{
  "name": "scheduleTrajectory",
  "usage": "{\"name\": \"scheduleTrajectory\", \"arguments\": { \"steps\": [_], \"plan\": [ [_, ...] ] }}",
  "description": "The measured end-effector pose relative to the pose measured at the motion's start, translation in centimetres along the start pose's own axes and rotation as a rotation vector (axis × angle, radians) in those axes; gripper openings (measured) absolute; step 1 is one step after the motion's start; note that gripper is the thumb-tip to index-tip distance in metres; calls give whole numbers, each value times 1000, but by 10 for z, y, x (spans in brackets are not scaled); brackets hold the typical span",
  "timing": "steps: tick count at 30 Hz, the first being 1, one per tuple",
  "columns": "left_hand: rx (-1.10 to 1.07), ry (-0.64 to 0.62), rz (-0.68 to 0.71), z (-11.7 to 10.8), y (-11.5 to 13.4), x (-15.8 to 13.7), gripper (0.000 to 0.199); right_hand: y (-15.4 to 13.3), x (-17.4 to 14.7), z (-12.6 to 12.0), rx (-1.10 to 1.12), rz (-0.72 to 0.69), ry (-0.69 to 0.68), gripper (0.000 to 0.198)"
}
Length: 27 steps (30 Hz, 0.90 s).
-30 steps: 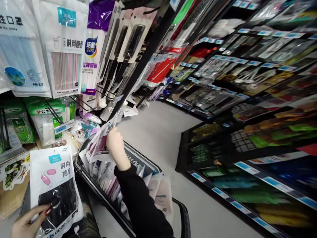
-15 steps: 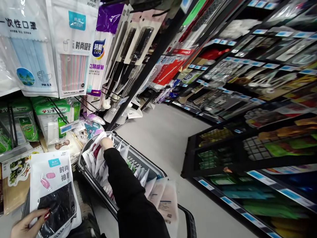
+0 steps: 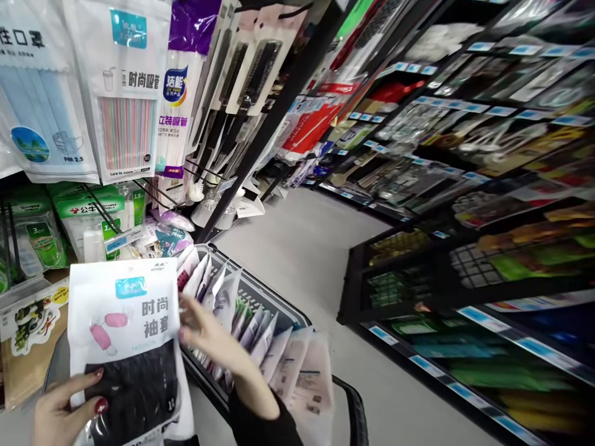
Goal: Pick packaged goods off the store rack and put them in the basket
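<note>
My left hand point(image 3: 69, 406) grips the lower left of a white and clear plastic pack of sleeve covers point(image 3: 132, 396), thumb and finger on its front. Black fabric shows through the pack's window, under a picture of pink sleeves. Behind it, the white edge of another pack sticks out at the lower right. My right hand point(image 3: 216, 341), slightly blurred, is at the pack's right edge with thumb and forefinger apart; whether they touch the pack is unclear. Below that hand stands a grey basket point(image 3: 274, 296) holding a row of upright flat packs point(image 3: 253, 328).
On the left rack hang packs of drinking straws point(image 3: 127, 133), face masks point(image 3: 41, 99) and hairbrushes point(image 3: 260, 74). Green-labelled packs point(image 3: 44, 241) sit below. A black rack post point(image 3: 260, 136) rises beside the basket. Dark shelves point(image 3: 418, 341) line the right side, across the grey floor point(image 3: 288, 229).
My right hand has come out of the basket's far end, back towards me to the pack's right edge. My left hand has raised the sleeve-cover pack and shifted it right.
</note>
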<state>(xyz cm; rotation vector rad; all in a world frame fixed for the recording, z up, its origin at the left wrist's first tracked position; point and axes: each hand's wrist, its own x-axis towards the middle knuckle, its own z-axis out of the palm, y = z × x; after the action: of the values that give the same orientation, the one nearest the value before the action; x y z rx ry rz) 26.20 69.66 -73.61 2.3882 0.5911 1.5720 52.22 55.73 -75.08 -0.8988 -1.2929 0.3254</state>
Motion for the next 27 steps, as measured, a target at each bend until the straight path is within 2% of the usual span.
{"name": "scheduleTrajectory", "arguments": {
  "steps": [1,2,4,6,7,8,9,10,11,12,13,15,17,18,20,22,27],
  "plan": [
    [-17,-60,19,6,0,6,40,7,-15,14,187,-48,-42,77],
    [-46,-149,33,13,0,10,37,15,-28,25,369,-44,-9,75],
    [-136,-264,22,32,6,16,39,30,-49,34,572,18,127,67],
    [-396,-449,10,52,17,23,67,42,-71,20,594,83,364,57],
    [-530,-567,8,61,24,29,83,47,-86,5,556,111,494,55],
    [-613,-702,32,70,30,39,92,52,-102,-14,548,109,684,54],
    [-581,-737,50,79,35,53,83,57,-120,-34,540,126,841,57],
    [-457,-722,93,88,40,71,73,61,-138,-55,500,154,984,59],
    [-215,-703,116,99,42,90,61,65,-153,-74,435,204,1089,61],
    [80,-675,120,111,44,111,52,68,-165,-90,341,265,1142,61],
    [194,-647,110,124,44,132,48,70,-171,-104,195,355,1183,57],
    [312,-675,99,155,41,166,46,73,-167,-119,-202,634,1156,45],
    [408,-745,81,185,38,186,43,72,-144,-123,-567,928,991,37],
    [449,-779,76,198,37,191,42,71,-129,-122,-672,999,901,36],
    [517,-836,72,218,36,195,38,65,-104,-119,-725,1004,857,36],
    [573,-868,77,229,36,195,33,54,-91,-115,-733,977,874,35],
    [676,-885,147,234,41,183,29,32,-86,-110,-795,1018,877,33]
  ]
}}
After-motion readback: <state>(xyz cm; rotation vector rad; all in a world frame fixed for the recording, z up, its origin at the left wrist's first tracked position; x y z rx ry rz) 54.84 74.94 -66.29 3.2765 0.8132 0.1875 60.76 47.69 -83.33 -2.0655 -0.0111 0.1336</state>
